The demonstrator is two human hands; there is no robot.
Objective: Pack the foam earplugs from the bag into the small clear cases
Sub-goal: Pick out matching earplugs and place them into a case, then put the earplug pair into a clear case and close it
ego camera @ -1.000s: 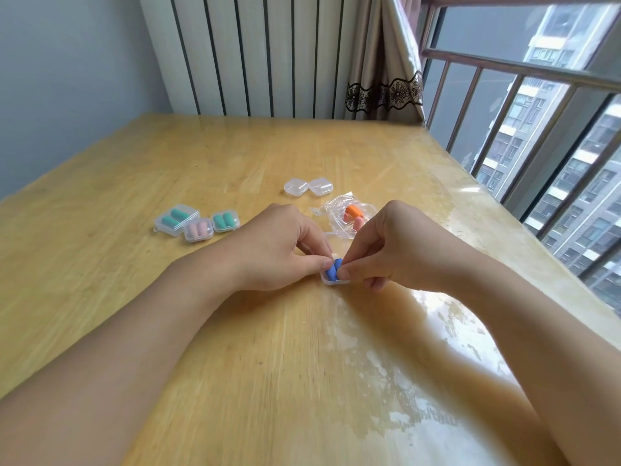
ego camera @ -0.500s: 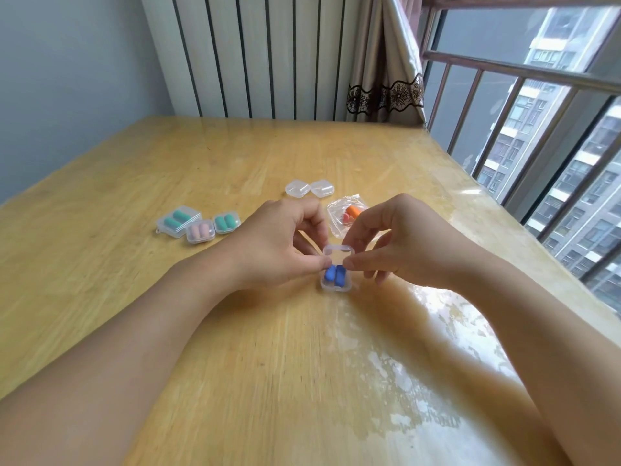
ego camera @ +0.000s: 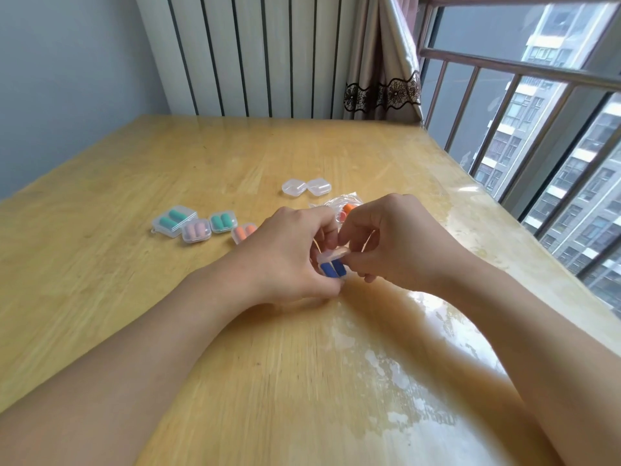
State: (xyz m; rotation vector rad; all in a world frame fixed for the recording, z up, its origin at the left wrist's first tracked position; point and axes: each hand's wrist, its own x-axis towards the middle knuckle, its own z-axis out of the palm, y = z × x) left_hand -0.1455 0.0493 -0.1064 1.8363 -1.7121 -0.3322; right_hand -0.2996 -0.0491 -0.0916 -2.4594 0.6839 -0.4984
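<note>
A small clear case with two blue earplugs lies on the wooden table between my hands. My left hand grips its left side with thumb and fingers. My right hand pinches the hinged lid, which is tilted down over the plugs. Behind my hands lies the clear bag with orange earplugs, partly hidden. Two empty clear cases sit further back.
Several filled cases lie to the left: a larger one with green plugs, a pink one, a green one and an orange one. The table's right edge runs along a railed window. A curtain hangs at the back.
My right hand has swung the lid from upright down toward the blue plugs. My left hand has shifted its grip on the case. An orange filled case has come into sight left of my hand.
</note>
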